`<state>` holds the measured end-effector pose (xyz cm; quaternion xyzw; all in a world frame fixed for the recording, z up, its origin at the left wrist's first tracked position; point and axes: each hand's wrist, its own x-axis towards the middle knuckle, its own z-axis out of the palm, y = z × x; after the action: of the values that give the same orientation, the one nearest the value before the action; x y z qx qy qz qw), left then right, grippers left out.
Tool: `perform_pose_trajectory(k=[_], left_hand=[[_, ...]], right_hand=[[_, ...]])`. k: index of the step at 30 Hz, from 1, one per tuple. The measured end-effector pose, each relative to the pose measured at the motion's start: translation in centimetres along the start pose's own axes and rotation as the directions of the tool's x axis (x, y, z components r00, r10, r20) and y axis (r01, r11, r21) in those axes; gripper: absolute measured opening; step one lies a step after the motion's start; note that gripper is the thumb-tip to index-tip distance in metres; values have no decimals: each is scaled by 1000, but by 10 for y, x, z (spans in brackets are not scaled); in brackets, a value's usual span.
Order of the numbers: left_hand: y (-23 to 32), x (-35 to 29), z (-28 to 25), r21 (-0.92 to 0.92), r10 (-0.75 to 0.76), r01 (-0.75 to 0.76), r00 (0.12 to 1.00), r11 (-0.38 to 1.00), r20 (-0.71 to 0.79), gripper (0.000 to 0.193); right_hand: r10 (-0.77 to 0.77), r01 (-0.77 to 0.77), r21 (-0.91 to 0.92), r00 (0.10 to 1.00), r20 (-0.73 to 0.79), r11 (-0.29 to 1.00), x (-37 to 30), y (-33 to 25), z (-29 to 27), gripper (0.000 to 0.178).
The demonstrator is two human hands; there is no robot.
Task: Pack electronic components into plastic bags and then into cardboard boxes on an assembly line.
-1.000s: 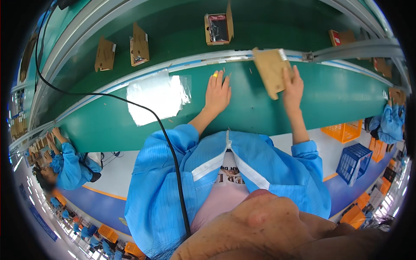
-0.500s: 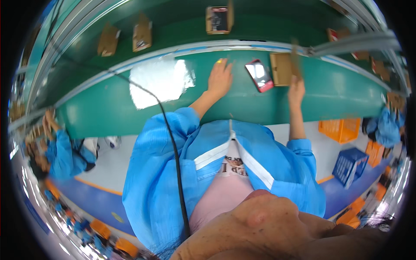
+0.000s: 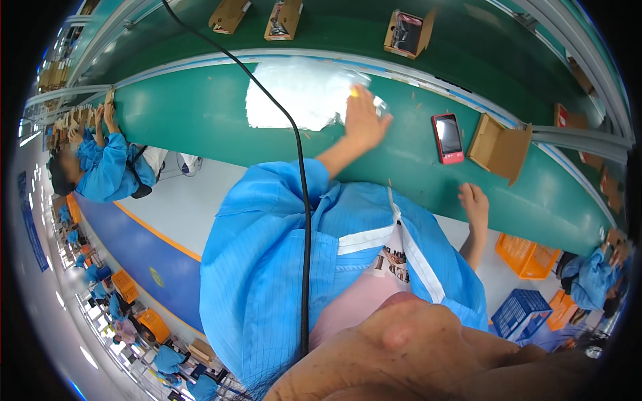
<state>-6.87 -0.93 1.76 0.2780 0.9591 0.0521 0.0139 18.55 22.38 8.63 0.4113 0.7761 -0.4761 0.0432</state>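
Note:
My left hand [image 3: 364,123] reaches over the right edge of a pile of clear plastic bags [image 3: 287,100]. Its fingers are stretched out with the thumb apart, and a yellow cover sits on one fingertip. A red handheld device with a dark screen [image 3: 450,138], phone-like, lies face up on the green table. Just right of it stands an opened brown cardboard box [image 3: 495,144], its lid folded back to the right. My right hand [image 3: 475,206] hovers by the table's near edge, below the device, with loosely bent fingers and nothing visible in them.
Beyond a metal rail, a green surface carries several open boxes, one with a dark device [image 3: 406,32] inside. A black cable [image 3: 294,130] hangs across the view. Orange [image 3: 527,256] and blue [image 3: 520,314] crates stand on the floor at right. Co-workers sit at both sides.
My right hand has let go of the cardboard box and drawn back toward the table edge. My left hand has moved left onto the plastic bags. The view has turned.

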Motion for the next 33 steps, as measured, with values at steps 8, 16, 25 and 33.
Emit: perform_pose_trajectory(k=[8, 16, 25, 33], left_hand=[[50, -28, -13, -173, 415, -428, 904, 887, -103, 65], [-10, 19, -24, -11, 234, -239, 958, 971, -167, 57], [-57, 20, -4, 62, 55, -47, 991, 997, -124, 71], [-46, -2, -5, -119, 206, -215, 975, 969, -86, 65]], right_hand=[[-383, 319, -271, 895, -230, 908, 59, -78, 38, 33], [-734, 650, -362, 657, -172, 668, 77, -123, 115, 32], [-748, 448, -712, 643, -162, 540, 117, -120, 209, 41], [-514, 483, -199, 842, -165, 853, 149, -138, 170, 25]])
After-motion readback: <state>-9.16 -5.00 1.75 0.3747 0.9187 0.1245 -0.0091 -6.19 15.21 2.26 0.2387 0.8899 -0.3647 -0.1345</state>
